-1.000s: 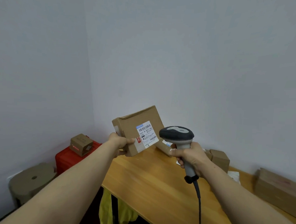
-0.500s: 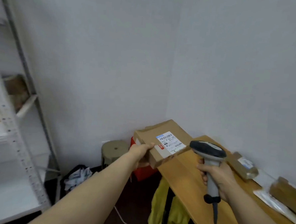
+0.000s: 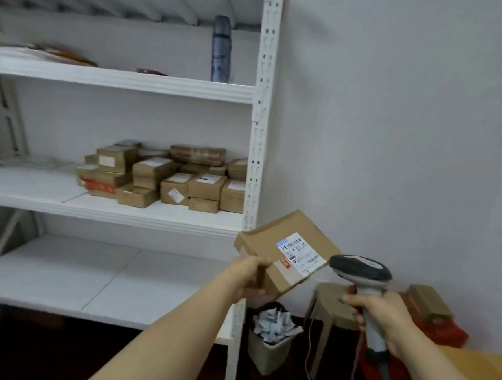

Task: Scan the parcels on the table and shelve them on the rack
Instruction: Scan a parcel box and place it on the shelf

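The left hand grips the box by its near corner, fingers curled round the edge, and holds it up in the air, tilted, label up. The right hand is wrapped tight round the scanner, at 3 o'clock from the box. The rack fills 9 to 12 o'clock, with a pile on it. This looks like the shelving step; next the box needs a bare spot by the pile
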{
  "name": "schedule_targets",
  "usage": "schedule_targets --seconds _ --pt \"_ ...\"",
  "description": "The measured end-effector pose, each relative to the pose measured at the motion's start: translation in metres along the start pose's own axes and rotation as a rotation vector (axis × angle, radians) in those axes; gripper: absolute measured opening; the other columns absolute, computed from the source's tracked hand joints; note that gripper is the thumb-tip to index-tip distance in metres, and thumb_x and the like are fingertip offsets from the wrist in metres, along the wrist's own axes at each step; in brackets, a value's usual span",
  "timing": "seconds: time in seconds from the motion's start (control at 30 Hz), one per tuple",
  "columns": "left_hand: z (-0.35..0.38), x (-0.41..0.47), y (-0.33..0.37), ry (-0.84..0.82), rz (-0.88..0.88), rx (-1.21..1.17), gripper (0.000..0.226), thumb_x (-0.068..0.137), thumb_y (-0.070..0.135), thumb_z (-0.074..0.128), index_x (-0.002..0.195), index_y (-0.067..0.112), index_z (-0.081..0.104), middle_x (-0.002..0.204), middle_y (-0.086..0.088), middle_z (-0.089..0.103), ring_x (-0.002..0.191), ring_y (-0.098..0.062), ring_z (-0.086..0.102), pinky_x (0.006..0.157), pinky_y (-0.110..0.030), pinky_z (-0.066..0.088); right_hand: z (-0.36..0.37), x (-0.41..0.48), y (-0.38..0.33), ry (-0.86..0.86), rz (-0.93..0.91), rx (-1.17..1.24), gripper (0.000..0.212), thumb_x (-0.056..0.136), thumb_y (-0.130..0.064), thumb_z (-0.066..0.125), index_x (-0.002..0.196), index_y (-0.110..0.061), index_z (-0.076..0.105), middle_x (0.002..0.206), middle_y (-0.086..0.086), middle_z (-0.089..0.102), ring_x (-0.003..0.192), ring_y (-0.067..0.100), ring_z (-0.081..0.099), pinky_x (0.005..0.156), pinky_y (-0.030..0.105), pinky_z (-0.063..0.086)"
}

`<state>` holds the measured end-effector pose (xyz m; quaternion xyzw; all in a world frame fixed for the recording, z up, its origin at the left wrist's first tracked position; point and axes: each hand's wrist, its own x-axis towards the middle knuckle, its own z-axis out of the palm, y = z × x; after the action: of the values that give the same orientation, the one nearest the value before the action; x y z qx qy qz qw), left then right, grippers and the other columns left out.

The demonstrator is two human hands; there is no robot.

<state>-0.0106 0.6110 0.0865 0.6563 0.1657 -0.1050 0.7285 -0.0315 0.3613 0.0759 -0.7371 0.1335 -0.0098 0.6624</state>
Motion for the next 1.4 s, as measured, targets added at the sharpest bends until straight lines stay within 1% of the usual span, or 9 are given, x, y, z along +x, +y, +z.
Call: schedule_targets --seconds 0.17,0.37,0.57,0.63,0.73,0.83,1.07,1.23,1.4 --pt "-0.168 0.0 0.024 0.144 0.052 -0.07 0.016 0.087 0.021 0.065 0.096 0.014 0.054 0.069 -0.004 0.058 0.073 -0.018 0.061 0.07 -0.035 0.059 0.167 0.007 -0.029 -0.179 -0.02 -0.052 0.008 0.077 0.006 0.068 0.08 -0.001 0.065 0.046 0.009 0.052 0.035 0.017 0.041 0.041 0.022 0.034" --pt "-0.348 -0.008 0.046 0.361 0.147 -0.208 0.044 0.083 0.021 0.07 0.121 0.01 0.051 0.065 -0.003 0.057 0.066 -0.016 0.06 0.064 -0.035 0.06 0.354 -0.014 -0.064 -0.401 -0.032 -0.068 0.01 0.08 0.0 0.068 0.074 -0.004 0.061 0.046 0.008 0.052 0.034 0.016 0.042 0.039 0.021 0.035" --pt "-0.471 0.001 0.068 0.538 0.221 -0.383 0.048 0.08 0.018 0.075 0.118 0.014 0.046 0.101 -0.015 0.065 0.083 -0.028 0.069 0.066 -0.041 0.061 0.477 -0.019 -0.109 -0.59 -0.054 -0.124 0.015 0.084 -0.01 0.071 0.079 0.0 0.061 0.055 0.014 0.059 0.042 0.021 0.054 0.043 0.025 0.045" --pt "-0.504 0.009 0.075 0.592 0.226 -0.425 0.066 0.077 0.018 0.078 0.13 0.014 0.037 0.107 -0.016 0.062 0.088 -0.032 0.069 0.069 -0.045 0.061 0.516 -0.016 -0.123 -0.662 -0.07 -0.168 0.018 0.084 -0.014 0.072 0.083 0.0 0.061 0.059 0.015 0.061 0.046 0.022 0.058 0.044 0.026 0.049" --pt "-0.553 0.028 0.085 0.644 0.266 -0.475 0.112 0.073 0.016 0.082 0.149 0.031 0.002 0.108 -0.01 0.055 0.087 -0.034 0.068 0.065 -0.044 0.061 0.58 -0.004 -0.137 -0.732 -0.091 -0.174 0.02 0.085 -0.015 0.072 0.089 0.001 0.061 0.059 0.014 0.061 0.046 0.022 0.057 0.045 0.026 0.049" --pt "-0.603 0.056 0.101 0.704 0.307 -0.491 0.13 0.071 0.013 0.083 0.145 0.048 -0.019 0.112 0.001 0.042 0.081 -0.033 0.067 0.056 -0.039 0.059 0.648 0.015 -0.143 -0.744 -0.104 -0.153 0.019 0.085 -0.015 0.072 0.09 0.001 0.061 0.057 0.013 0.059 0.046 0.022 0.055 0.044 0.026 0.046" --pt "-0.706 0.15 0.158 0.819 0.306 -0.496 0.118 0.066 0.013 0.086 0.137 0.061 0.003 0.111 -0.001 0.04 0.071 -0.034 0.067 0.054 -0.039 0.058 0.787 0.087 -0.177 -0.753 -0.084 -0.095 0.018 0.085 -0.014 0.071 0.077 -0.002 0.061 0.054 0.01 0.056 0.043 0.019 0.051 0.042 0.025 0.043" --pt "-0.77 0.213 0.18 0.857 0.279 -0.472 0.106 0.065 0.011 0.086 0.132 0.053 0.014 0.111 -0.007 0.039 0.077 -0.037 0.063 0.054 -0.04 0.057 0.865 0.124 -0.199 -0.735 -0.06 -0.089 0.014 0.086 -0.013 0.069 0.087 -0.001 0.063 0.065 0.013 0.057 0.047 0.019 0.051 0.046 0.026 0.042" --pt "-0.821 0.264 0.189 0.857 0.227 -0.435 0.104 0.067 0.012 0.085 0.133 0.048 0.014 0.114 -0.012 0.042 0.082 -0.036 0.062 0.051 -0.038 0.057 0.924 0.15 -0.203 -0.667 -0.033 -0.113 0.017 0.085 -0.013 0.071 0.078 -0.003 0.059 0.062 0.013 0.056 0.049 0.022 0.051 0.051 0.03 0.043"
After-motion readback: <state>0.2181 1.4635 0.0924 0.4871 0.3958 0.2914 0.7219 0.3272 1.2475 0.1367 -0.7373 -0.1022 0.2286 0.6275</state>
